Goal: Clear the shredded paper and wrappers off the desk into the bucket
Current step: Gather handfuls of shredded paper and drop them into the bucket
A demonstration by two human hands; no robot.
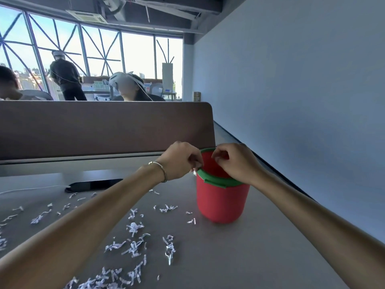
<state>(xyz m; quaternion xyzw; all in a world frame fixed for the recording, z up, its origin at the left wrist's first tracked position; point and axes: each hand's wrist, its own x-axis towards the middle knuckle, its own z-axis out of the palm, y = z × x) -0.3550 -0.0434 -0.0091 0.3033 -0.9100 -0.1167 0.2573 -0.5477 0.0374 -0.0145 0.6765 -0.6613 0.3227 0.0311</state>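
Note:
A red bucket [221,202] with a green rim stands on the grey desk [239,253] at the right. Both hands hover over its mouth. My left hand [181,160] is at the rim's left side, fingers curled, with a small bit of white shredded paper showing under the fingertips. My right hand [235,161] is above the opening with fingers pinched together; what it holds, if anything, is hidden. Shredded paper [134,245] lies scattered over the desk in front and to the left of the bucket.
A black phone [93,184] with a white cable lies at the back of the desk, below a brown partition [104,128]. The desk's right edge runs beside a blue-grey wall. People sit and stand beyond the partition.

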